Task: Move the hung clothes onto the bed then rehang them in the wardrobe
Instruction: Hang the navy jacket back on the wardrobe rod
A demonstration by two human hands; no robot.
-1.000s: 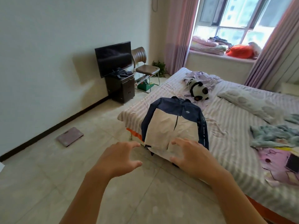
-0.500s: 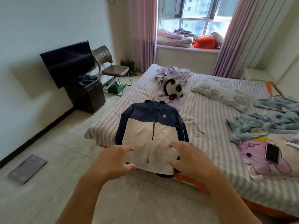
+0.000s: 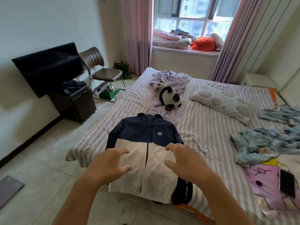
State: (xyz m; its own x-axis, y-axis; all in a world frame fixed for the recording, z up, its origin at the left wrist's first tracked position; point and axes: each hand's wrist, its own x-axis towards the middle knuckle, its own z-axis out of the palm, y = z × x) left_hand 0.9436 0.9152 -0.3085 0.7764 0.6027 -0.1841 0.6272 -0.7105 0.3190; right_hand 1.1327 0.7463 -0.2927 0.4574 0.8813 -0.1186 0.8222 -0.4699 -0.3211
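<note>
- Head view: the left hand (image 3: 109, 166) was held out over the jacket (image 3: 146, 153), palm down, fingers spread and loosely bent, nothing gripped.
- The right hand (image 3: 186, 161) was posed likewise beside it, fingers splayed, nothing held.
- The navy-and-white jacket was laid flat at the foot edge of the striped bed (image 3: 211, 135), hem overhanging.
- A toy panda (image 3: 168, 96) was noted beyond the collar.
</note>
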